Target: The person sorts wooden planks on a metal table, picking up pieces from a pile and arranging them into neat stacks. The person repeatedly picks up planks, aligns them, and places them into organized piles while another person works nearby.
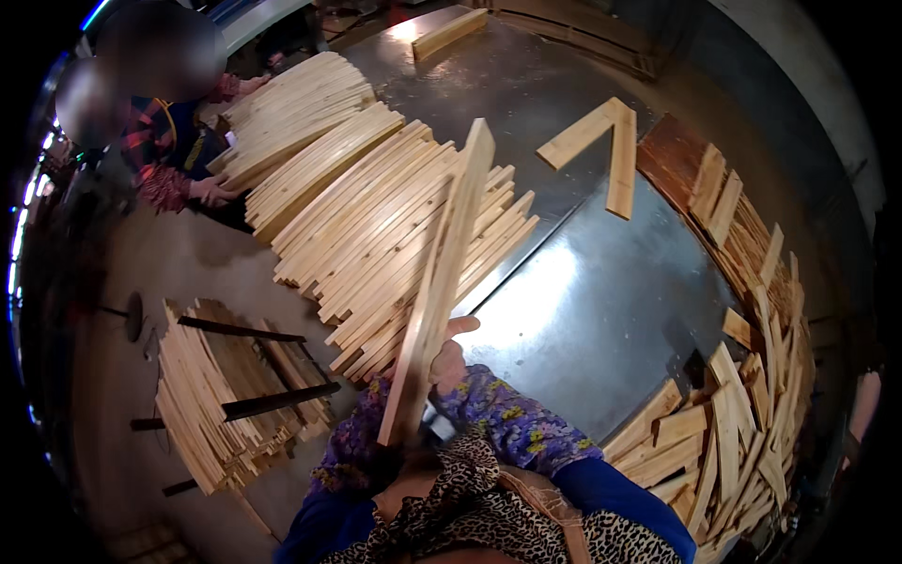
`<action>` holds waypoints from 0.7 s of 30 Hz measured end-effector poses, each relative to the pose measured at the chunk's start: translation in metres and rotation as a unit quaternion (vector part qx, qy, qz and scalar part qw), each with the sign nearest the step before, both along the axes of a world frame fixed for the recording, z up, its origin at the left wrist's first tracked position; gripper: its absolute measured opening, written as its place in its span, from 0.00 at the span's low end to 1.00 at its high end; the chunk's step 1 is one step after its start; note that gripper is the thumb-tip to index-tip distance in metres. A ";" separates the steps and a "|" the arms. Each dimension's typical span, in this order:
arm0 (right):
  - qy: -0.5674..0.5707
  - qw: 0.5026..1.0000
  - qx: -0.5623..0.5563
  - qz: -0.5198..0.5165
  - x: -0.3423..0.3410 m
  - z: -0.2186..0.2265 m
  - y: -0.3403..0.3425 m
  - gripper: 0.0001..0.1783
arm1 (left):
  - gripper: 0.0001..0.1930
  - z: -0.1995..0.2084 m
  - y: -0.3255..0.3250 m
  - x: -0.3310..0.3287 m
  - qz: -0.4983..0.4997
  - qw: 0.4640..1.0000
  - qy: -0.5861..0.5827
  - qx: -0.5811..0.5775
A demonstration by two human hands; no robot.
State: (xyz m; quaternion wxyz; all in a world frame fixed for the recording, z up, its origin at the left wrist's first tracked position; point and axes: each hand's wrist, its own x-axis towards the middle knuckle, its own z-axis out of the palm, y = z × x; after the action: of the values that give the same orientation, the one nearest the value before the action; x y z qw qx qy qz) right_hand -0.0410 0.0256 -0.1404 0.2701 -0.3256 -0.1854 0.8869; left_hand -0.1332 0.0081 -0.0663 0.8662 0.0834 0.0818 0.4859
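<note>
A long pale wooden board (434,301) stands tilted in front of me, its near end close to my chest and its far end raised over the stacked boards. My right hand (449,367) is closed on the board's right side. Behind the board my left hand is hidden; only the flowered left sleeve (349,446) shows beside the near end. Under and left of the held board, a wide row of boards (376,221) lies side by side on the metal table (526,329).
Two loose boards (622,160) form an angle on the table, and another board (449,36) lies at the far edge. A heap of wood pieces (723,442) fills the right. On the left, a rack (282,399) holds stacked boards. A co-worker's hand (211,191) touches the row's far end.
</note>
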 end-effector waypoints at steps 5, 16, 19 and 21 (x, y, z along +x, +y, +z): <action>0.061 0.993 0.052 -0.087 0.076 0.049 -0.014 0.50 | 0.52 -0.002 -0.011 -0.001 -0.004 0.988 0.156 -0.002; -0.348 0.894 0.101 -0.262 0.184 0.050 -0.103 0.36 | 0.40 -0.001 0.039 0.148 -0.030 0.988 0.147 0.036; -0.311 0.897 0.137 -0.282 0.205 0.047 -0.117 0.33 | 0.29 -0.014 0.032 0.177 -0.033 0.878 0.476 0.039; -0.438 0.872 0.168 -0.137 0.233 0.052 -0.123 0.41 | 0.25 -0.026 0.030 0.180 0.019 0.759 0.638 0.131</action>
State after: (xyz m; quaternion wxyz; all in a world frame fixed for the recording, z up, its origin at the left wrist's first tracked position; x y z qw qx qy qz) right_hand 0.1924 -0.0972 -0.0881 0.3309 -0.6526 -0.3844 0.5628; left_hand 0.0471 0.0378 -0.0922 0.5847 0.4853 0.5524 0.3428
